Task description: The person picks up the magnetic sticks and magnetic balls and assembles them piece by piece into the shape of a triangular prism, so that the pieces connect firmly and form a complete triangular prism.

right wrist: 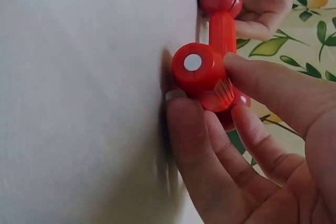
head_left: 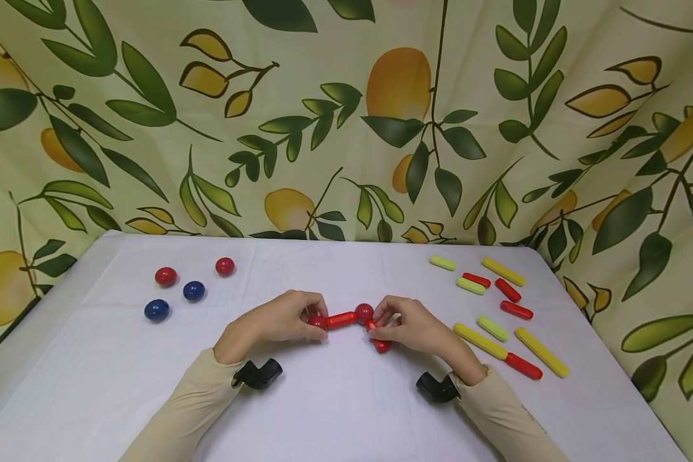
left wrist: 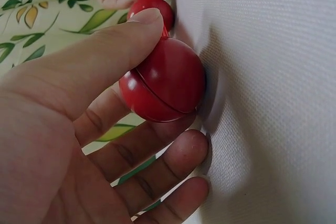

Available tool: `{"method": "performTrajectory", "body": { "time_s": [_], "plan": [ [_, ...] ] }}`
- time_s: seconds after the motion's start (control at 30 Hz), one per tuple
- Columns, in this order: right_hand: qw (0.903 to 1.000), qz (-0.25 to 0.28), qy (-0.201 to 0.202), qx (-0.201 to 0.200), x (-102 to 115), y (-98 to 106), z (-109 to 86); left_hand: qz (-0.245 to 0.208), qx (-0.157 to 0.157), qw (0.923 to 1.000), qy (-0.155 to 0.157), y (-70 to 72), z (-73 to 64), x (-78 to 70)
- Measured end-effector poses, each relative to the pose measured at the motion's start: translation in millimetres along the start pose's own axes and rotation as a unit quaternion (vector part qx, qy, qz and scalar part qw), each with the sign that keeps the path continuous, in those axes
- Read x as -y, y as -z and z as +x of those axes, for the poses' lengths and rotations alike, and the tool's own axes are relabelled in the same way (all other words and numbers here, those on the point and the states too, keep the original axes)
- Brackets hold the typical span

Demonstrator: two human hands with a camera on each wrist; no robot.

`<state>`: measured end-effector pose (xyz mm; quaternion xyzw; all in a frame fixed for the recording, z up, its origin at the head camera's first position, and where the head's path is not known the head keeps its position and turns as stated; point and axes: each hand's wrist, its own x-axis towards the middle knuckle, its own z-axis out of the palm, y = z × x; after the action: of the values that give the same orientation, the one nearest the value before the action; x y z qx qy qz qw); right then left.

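Note:
My left hand (head_left: pixel 289 314) pinches a glossy red ball (left wrist: pixel 168 77) between thumb and fingers, close over the white tabletop. From that ball a short red rod (head_left: pixel 341 319) runs across to a second red ball (head_left: pixel 364 312), forming one line. My right hand (head_left: pixel 412 326) grips another short red rod (right wrist: pixel 202 80) by its sides. In the right wrist view this rod's near end shows a pale round disc, and its far end meets the second ball. In the head view it slants toward the front of the table.
Left of my hands lie two blue balls (head_left: pixel 157 310) and two loose red balls (head_left: pixel 165 277). Scattered on the right are yellow rods (head_left: pixel 541 352), short lime rods (head_left: pixel 493 328) and red rods (head_left: pixel 516 310). A leaf-and-fruit patterned curtain (head_left: pixel 323 128) hangs behind the white table (head_left: pixel 346 410).

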<state>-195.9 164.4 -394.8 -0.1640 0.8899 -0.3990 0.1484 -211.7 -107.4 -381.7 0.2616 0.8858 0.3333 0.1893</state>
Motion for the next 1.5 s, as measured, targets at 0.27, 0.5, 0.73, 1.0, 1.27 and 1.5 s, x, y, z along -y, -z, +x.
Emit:
{"method": "performTrajectory", "body": {
  "time_s": [0.27,0.5,0.73,1.0,1.27,1.5],
  "plan": [
    [0.9972,0.071,-0.008,0.022,-2,-2,0.4,0.008,-0.003,0.9999,-0.015,0.6,0.1,-0.2],
    [0.9982,0.052,0.018,0.025,-3,-1,0.7,0.020,-0.003,0.9995,-0.026,1.9,-0.1,1.1],
    [0.9981,0.033,0.033,0.040,-4,-1,1.5,0.022,-0.002,0.9996,-0.018,3.2,-1.2,0.8],
    [0.9981,0.009,0.052,0.032,-6,-3,1.2,0.022,-0.005,0.9995,-0.024,4.7,-1.3,2.4],
    [0.9981,-0.009,0.056,0.024,-5,-4,0.9,0.028,-0.047,0.9985,-0.008,13.2,-2.7,7.2],
    [0.9978,-0.003,0.057,0.033,-5,-4,1.2,0.044,-0.094,0.9944,-0.018,24.3,-5.9,13.5]
  ]
}}
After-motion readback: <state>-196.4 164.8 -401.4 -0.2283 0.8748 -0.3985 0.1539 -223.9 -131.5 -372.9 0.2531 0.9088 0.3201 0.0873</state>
